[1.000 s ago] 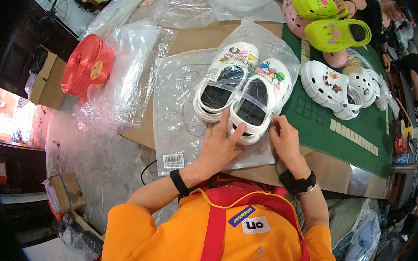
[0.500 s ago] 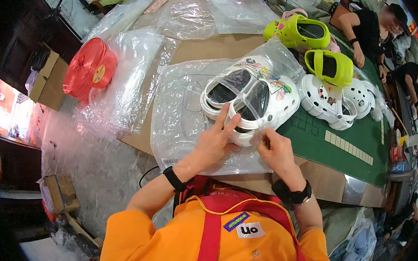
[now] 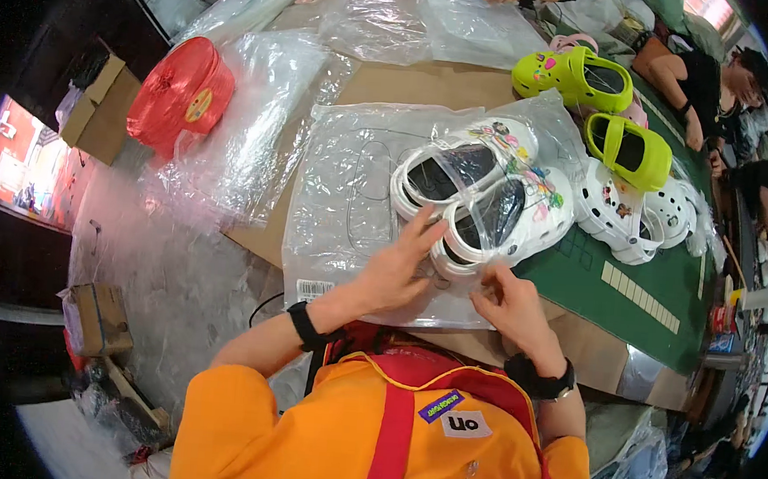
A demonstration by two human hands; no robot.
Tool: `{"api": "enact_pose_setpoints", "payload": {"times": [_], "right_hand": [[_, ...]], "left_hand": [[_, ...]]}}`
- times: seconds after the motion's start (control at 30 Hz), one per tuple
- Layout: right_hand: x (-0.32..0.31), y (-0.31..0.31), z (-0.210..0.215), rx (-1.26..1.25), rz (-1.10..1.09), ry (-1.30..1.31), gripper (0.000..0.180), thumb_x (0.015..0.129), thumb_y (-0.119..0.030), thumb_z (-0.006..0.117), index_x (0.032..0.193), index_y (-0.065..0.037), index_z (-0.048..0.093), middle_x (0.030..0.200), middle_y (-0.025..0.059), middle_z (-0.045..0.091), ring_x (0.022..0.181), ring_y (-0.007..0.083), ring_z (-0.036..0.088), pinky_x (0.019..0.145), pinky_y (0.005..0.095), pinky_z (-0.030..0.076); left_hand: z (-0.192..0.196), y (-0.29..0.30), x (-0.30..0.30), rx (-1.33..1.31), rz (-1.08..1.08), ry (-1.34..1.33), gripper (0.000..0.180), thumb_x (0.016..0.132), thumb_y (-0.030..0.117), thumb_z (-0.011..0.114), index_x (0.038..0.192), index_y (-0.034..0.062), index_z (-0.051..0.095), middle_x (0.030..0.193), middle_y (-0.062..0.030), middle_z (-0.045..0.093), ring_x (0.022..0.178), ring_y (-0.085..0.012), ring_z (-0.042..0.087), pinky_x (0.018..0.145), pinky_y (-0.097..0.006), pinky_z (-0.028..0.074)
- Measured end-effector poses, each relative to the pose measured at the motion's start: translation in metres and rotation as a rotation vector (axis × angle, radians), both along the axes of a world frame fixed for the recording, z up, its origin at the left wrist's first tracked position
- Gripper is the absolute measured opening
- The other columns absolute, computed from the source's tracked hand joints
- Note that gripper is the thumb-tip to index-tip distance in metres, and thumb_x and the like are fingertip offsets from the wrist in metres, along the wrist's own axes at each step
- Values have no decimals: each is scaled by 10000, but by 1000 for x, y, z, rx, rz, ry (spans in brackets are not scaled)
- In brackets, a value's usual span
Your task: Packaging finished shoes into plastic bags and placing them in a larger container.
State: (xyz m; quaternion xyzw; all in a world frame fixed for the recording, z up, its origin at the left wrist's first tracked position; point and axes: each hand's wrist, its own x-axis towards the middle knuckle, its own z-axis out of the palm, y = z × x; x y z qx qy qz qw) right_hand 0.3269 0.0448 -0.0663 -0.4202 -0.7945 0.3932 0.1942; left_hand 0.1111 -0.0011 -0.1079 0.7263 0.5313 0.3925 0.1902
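A packing table [image 3: 395,84] is seen from a single wide fisheye camera worn on a person's head, aimed steeply down and slightly forward. The wearer's orange-clad shoulders fill the lower edge, and both forearms are brought in from there, the left hand [image 3: 397,270] and right hand [image 3: 511,306] being caught close beneath the lens at the middle of the frame. The far end of the table is pushed toward the top rim, where straight edges are bent by the lens. The floor is taken in at the left edge, and seated co-workers [image 3: 707,80] are squeezed small into the upper right. No second view is supplied, so nothing is shared.
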Motion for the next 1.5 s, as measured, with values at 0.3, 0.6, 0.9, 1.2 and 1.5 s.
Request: {"api": "enact_pose_setpoints", "payload": {"times": [0.3, 0.6, 0.9, 1.2, 1.5], "right_hand": [[-73, 79, 56, 597, 208, -41, 199, 739, -180, 626, 860, -27, 587, 798, 116, 557, 723, 268, 588, 592, 377, 462], [-129, 134, 31, 834, 277, -637, 140, 718, -157, 559, 804, -52, 595, 791, 134, 596, 700, 310, 615, 590, 440, 475], [-131, 108, 32, 903, 216, -429, 70, 725, -90, 534, 765, -58, 581, 755, 105, 581, 679, 285, 620, 552, 385, 495], [-128, 67, 49, 1033, 318, -113, 161, 648, -110, 589, 786, -61, 522, 744, 63, 512, 690, 214, 564, 564, 305, 474], [-132, 50, 52, 1030, 543, -9, 159, 637, -139, 584, 770, -73, 528, 733, 41, 514, 680, 185, 557, 555, 292, 462]], "left_hand": [[12, 37, -39, -690, 347, -940, 686, 865, 331, 543, 1371, 36, 186, 1208, -157, 446, 781, -170, 571, 634, -277, 484], [12, 65, -48, -819, 244, -796, 626, 881, 454, 454, 1378, 173, 196, 922, -33, 532, 646, -99, 537, 552, -252, 468], [2, 46, -41, -538, 69, -1094, 706, 779, 143, 641, 1360, 111, 240, 1028, -51, 539, 744, -89, 525, 563, -206, 417], [31, 24, -28, -230, 235, -737, 647, 724, 11, 661, 1275, 25, 323, 1132, -96, 509, 846, -145, 557, 732, -271, 470], [29, 12, -38, -248, 367, -790, 820, 683, 1, 687, 1321, 1, 171, 1039, -150, 498, 674, -125, 549, 582, -225, 457]]}}
